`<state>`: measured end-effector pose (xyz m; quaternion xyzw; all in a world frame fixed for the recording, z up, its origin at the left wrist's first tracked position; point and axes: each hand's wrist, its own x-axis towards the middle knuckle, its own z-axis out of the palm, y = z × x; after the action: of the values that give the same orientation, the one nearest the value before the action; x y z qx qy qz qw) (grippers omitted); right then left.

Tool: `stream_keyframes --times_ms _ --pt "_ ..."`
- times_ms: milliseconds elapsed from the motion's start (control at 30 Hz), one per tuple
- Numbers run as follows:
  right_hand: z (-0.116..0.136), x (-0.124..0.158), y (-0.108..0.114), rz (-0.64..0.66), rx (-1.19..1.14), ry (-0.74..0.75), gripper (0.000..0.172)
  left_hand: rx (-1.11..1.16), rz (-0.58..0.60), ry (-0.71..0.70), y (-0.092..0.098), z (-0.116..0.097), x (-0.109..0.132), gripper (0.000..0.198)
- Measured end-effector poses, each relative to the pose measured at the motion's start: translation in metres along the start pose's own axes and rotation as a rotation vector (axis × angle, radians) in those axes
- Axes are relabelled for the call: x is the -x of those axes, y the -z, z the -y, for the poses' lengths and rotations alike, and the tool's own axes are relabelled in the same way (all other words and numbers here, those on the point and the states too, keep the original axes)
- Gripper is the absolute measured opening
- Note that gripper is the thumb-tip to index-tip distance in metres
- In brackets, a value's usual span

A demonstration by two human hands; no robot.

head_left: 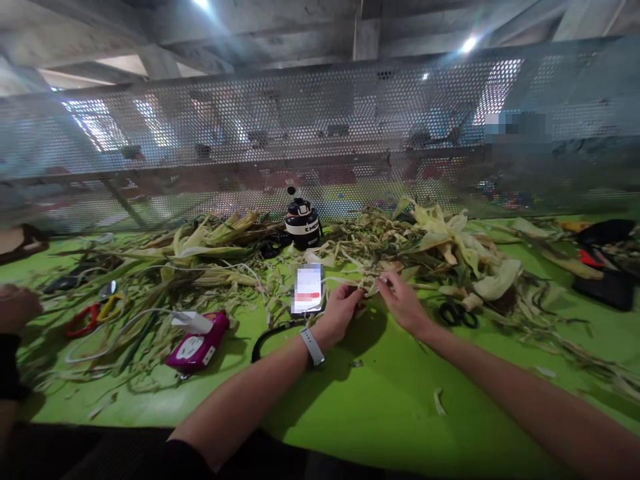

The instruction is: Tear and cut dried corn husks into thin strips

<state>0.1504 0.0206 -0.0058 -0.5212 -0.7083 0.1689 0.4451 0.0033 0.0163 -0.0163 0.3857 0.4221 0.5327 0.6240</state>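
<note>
My left hand [341,312], with a watch on its wrist, has its fingers closed on a thin pale corn husk strip [370,285]. My right hand [401,301] pinches at the same husk from the other side, fingertips close to the left ones. The strip's exact shape is hard to make out between the fingers. Just left of my hands lies a lit phone [309,300] with a cable. Black-handled scissors [459,314] rest to the right of my right hand, beside a pile of corn husks [440,230].
A dark bottle [303,230] stands behind the phone. On the left are a magenta power box [197,347] with a white plug, red-and-yellow scissors [95,313] and another person's hand [19,310]. Loose husks litter the green table [380,413]. A perforated metal screen [320,133] runs along its back.
</note>
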Motion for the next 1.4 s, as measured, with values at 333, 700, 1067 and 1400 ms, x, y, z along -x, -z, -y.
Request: stream_keyframes --times_ms 333,700,1067,1400 --pt "0.0 0.004 0.0 -0.024 -0.1 -0.022 0.025 0.065 -0.02 -0.079 -0.004 -0.003 0.004 0.034" --pt "-0.016 0.003 -0.016 -0.043 -0.295 -0.168 0.035 0.085 0.021 -0.086 -0.006 -0.002 0.006 0.035" --pt "-0.005 0.01 -0.011 0.029 -0.308 -0.147 0.026 0.149 0.047 0.02 -0.005 0.0 0.007 0.021" --pt "0.001 0.009 -0.004 0.006 -0.246 -0.098 0.025 0.022 0.051 -0.045 -0.001 0.006 0.005 0.019"
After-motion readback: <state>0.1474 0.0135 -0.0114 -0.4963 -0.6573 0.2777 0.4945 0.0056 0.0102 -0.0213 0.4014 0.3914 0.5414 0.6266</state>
